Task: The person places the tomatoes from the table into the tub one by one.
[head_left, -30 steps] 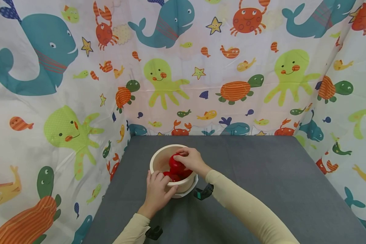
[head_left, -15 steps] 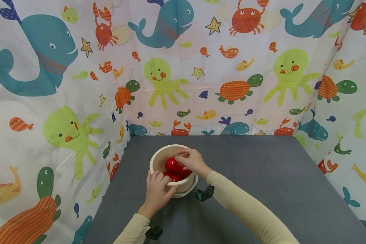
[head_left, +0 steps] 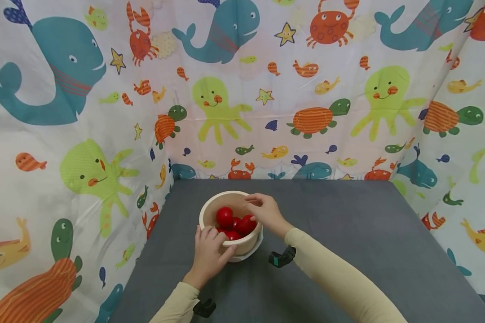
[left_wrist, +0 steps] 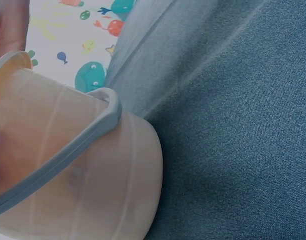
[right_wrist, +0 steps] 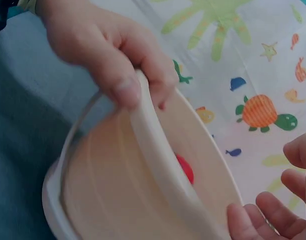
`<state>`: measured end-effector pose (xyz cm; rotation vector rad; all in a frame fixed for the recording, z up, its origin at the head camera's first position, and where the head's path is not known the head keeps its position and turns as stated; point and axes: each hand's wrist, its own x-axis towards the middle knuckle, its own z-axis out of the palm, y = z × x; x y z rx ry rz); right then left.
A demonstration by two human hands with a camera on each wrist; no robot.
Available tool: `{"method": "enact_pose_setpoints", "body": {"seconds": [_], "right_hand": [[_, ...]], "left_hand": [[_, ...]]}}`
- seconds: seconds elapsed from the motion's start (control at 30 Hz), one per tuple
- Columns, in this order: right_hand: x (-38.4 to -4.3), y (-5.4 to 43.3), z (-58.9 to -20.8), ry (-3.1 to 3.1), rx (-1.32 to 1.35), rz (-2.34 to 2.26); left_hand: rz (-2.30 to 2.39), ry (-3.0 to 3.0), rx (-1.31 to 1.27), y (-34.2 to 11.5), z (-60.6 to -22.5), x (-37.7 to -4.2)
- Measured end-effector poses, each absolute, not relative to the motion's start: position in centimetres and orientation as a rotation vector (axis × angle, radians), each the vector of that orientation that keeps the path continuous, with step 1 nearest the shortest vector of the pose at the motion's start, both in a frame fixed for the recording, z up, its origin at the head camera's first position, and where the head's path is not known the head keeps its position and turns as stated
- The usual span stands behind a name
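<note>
A cream bucket [head_left: 244,246] stands on the dark cloth, with several shiny red round things [head_left: 224,218] inside. My left hand [head_left: 209,252] grips its near-left rim; in the right wrist view the left thumb lies outside the wall and the fingers reach inside. My right hand [head_left: 270,213] is over the right rim, fingers loosely spread and holding nothing. In the right wrist view the right fingertips [right_wrist: 238,222] are right at the rim. The bucket's grey handle [left_wrist: 68,152] hangs down along its outside.
A dark grey-blue cloth [head_left: 327,224] covers the table. A white curtain printed with sea animals [head_left: 234,148] rises at the back and both sides. Black wrist bands [head_left: 283,257] are worn on both wrists.
My right hand has let go of a red round thing inside the bucket, which now rests among the others. That hand has drawn back right and opened. The left hand stays on the rim.
</note>
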<state>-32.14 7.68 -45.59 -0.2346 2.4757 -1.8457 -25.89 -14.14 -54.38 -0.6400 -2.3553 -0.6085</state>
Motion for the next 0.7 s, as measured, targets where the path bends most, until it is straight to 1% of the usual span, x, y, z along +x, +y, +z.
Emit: {"method": "enact_pose_setpoints", "body": {"seconds": [0.23,0.57,0.7], "right_hand": [[-31.8,12.4,-46.3,2.592,-0.176,-1.757],[-29.4,19.7,-48.8,2.66,-0.107,-1.664],[-28.4,22.2,-50.0,2.737,-0.059,-1.544]], "left_hand": [[-0.61,-2.351,-0.615,-14.5,-54.5,-25.8],[-0.606,-2.354,-0.61,-15.2,-54.6,-25.6],[-0.621,-2.424,-0.589,-15.3,-54.2,-25.1]]}}
